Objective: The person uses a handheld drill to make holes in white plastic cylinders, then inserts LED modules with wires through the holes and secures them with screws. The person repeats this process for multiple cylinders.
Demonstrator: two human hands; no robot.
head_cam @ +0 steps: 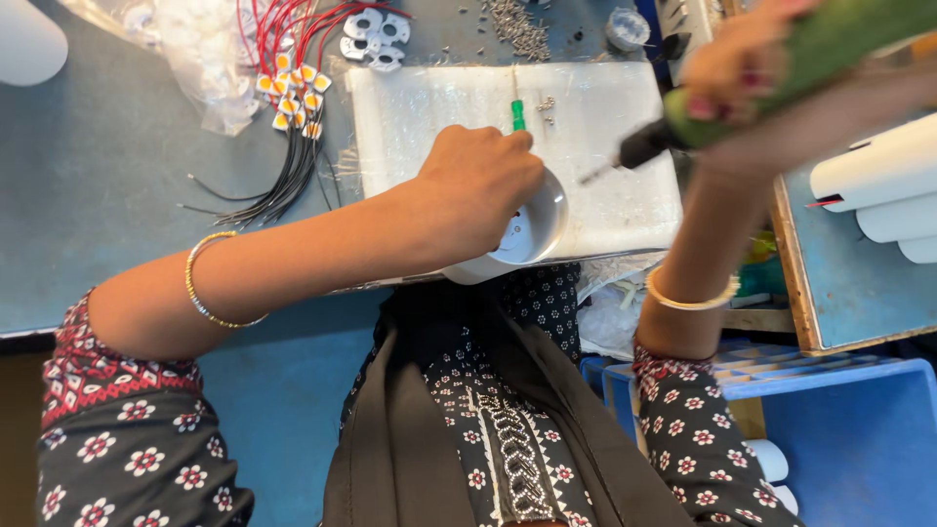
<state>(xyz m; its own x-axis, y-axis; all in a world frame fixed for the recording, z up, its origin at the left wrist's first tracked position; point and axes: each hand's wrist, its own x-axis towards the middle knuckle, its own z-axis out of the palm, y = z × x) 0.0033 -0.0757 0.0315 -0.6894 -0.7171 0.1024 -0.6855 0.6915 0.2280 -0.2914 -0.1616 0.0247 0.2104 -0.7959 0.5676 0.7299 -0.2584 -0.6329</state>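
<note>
**Driver tip hangs just right of the held white housing**

The left hand (478, 190) is closed over a round white lamp housing (527, 234), pinning it at the near edge of a white foam work pad (605, 98). Its fingers curl over the far rim of the housing, whose open cup faces up and shows a pale inner plate. A small green-handled tool (518, 115) stands just beyond the knuckles; whether the fingers also pinch it cannot be told.

The right hand (742, 63) is clenched around a green power screwdriver (781, 68), raised above the pad. The driver's long axis slopes from the far right down toward the near left, and its black nose and thin bit (595, 173) point at the housing. The bit tip sits just right of the housing rim, apart from it and slightly farther away. The left hand is the one on the housing; the right carries only the driver.

Loose screws (547, 105) lie on the pad near the green tool. Beyond the pad, on the blue-grey table (98, 176), are a heap of small screws (517, 27), white metal brackets (371, 39) and a bundle of small square lamp chips with red and black wires (293, 98). A blue plastic crate (849, 420) at the near right holds white rounded parts, mostly hidden. More white cylinders (878, 176) rest on a tray at the right.
</note>
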